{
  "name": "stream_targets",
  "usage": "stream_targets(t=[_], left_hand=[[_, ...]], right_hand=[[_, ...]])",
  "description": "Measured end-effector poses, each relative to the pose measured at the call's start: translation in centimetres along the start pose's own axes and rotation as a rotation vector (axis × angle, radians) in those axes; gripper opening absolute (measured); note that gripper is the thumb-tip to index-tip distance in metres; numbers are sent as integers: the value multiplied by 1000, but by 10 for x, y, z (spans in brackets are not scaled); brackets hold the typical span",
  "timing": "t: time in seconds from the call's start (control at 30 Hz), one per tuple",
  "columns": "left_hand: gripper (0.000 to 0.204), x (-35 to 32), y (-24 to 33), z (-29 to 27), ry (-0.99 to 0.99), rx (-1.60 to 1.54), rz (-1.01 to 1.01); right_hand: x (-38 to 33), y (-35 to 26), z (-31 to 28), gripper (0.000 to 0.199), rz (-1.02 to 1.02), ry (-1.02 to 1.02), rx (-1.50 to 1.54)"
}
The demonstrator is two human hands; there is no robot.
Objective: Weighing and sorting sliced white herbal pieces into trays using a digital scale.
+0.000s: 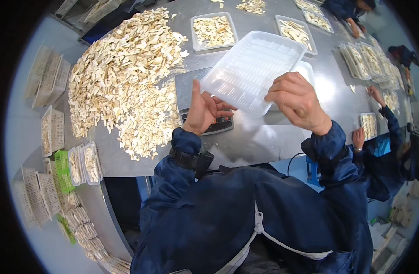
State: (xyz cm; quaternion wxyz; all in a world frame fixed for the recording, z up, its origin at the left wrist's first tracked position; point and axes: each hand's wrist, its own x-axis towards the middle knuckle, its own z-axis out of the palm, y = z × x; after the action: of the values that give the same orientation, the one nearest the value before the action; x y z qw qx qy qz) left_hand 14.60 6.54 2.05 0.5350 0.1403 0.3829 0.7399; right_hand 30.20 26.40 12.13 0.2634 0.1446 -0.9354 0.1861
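Left hand (201, 111) open, palm up, beside the tray (252, 66); contact I cannot tell. Tray is aloft over the bench (273, 145), in from its near edge; I judge it light, flexible, slippery, best held by the rim. Right hand (300, 101) pinches the tray's right side. Surface: grey metal, slices (125, 73) heaped along the left edge. Room: crates (47, 77) left, co-workers (383, 176) right.

Runs free over the bare steel table (268, 148) along its near edge, right of the digital scale (223, 126). Opens again past the right hand (296, 100), as far as the stacked filled trays (366, 59) and a co-worker's hand (358, 137). Meets a broad heap of pale slices (122, 73) on the left. Is barred ahead by the tilted clear tray (257, 68), then by two filled trays (214, 32) with bare steel between.
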Motion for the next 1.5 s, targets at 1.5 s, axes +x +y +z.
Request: stream_targets(t=[1.5], left_hand=[[33,-36,-3,-51,885,206,362]], right_hand=[[-98,83,2,18,428,-368,-175]])
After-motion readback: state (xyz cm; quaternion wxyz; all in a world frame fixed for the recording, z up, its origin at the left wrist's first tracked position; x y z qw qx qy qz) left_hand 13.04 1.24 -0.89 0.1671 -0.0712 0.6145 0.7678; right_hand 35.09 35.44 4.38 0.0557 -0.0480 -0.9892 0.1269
